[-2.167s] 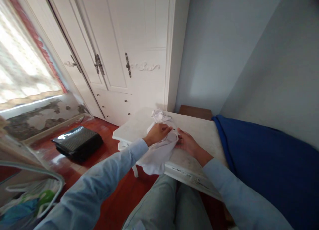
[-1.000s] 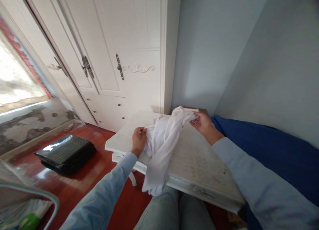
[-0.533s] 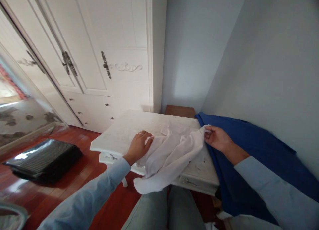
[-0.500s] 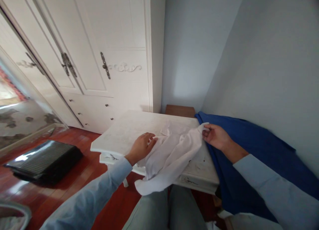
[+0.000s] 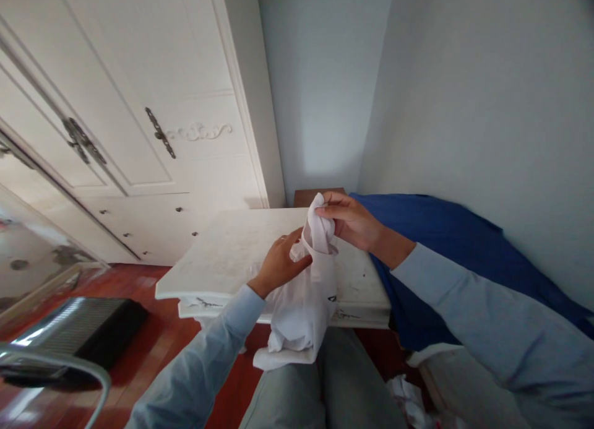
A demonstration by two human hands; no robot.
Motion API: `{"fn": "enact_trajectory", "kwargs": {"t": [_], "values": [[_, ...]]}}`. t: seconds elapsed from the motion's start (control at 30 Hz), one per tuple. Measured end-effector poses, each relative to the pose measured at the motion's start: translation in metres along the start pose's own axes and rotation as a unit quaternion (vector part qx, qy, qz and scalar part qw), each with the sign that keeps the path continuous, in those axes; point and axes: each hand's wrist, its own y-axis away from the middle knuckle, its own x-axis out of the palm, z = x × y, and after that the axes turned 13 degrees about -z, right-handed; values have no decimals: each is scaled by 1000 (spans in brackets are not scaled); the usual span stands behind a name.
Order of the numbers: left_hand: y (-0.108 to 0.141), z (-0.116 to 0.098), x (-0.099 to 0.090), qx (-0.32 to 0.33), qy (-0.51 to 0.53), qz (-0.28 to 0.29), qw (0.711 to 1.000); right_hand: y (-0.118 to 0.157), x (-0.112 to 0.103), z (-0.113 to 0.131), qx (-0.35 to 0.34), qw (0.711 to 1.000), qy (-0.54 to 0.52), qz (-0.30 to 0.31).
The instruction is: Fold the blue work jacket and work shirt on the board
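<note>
A white garment (image 5: pixel 301 311) hangs bunched over the front edge of the white table (image 5: pixel 223 243), its lower end near my knees. Between thumb and fingers, my right hand (image 5: pixel 348 221) pinches a raised part of the cloth above the tabletop. My left hand (image 5: pixel 283 262) is at the garment's left side, thumb apart from the fingers and touching the cloth around an opening. A small dark mark shows on the fabric's right side.
Blue cloth (image 5: pixel 445 243) lies right of the table, by the wall. A white wardrobe (image 5: pixel 208 181) stands behind left. On the red floor are a black ribbed case (image 5: pixel 93 336) and, nearer, a metal tube (image 5: pixel 60 358).
My right hand has moved left with its part of the garment, which is now lifted and gathered near my left hand. The view has shifted to the right.
</note>
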Motion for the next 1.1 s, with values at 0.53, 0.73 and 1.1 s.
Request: {"fn": "enact_trajectory", "kwargs": {"t": [0.53, 0.73, 1.1], "values": [[-21, -33, -63, -50, 256, -226, 938, -7, -30, -53, 2, 999, -45, -13], [-38, -52, -74, -51, 317, -248, 914, 8, -30, -82, 47, 988, 95, 108], [-39, -62, -89, -58, 326, -216, 919, -7, 28, -111, -87, 972, 202, 87]]}}
